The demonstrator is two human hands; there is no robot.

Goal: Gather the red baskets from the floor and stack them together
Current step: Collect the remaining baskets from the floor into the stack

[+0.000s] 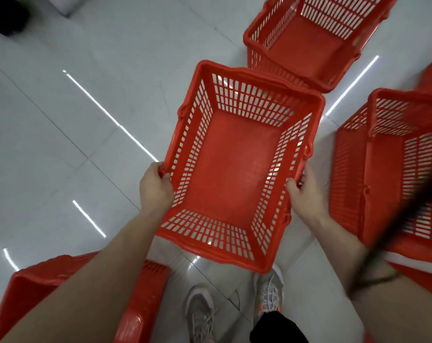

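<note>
White shiny tiles make the floor [61,144], and several red baskets lie spread on it, so the gathering is not finished. The held basket [234,164] is in the middle of the view, open side up, and its near edge hangs above the person's feet; I judge it is lifted off the floor. It is kept level, probably so that it can go down straight into another one.

To the right, a side basket [383,169] lies tipped on its side, and it would need turning before it can take a stack. At the top, the far basket [306,50] stands upright and empty, just beside the held one; it looks like the easiest place to stack. At the bottom left, a near basket [34,283] is partly hidden under the left arm.

The grip of the left hand [155,186] is curled around the left rim, and the grip of the right hand [302,194] pinches the right rim. Holding both sides keeps the load balanced. Two grey shoes [200,315] stand below.
</note>
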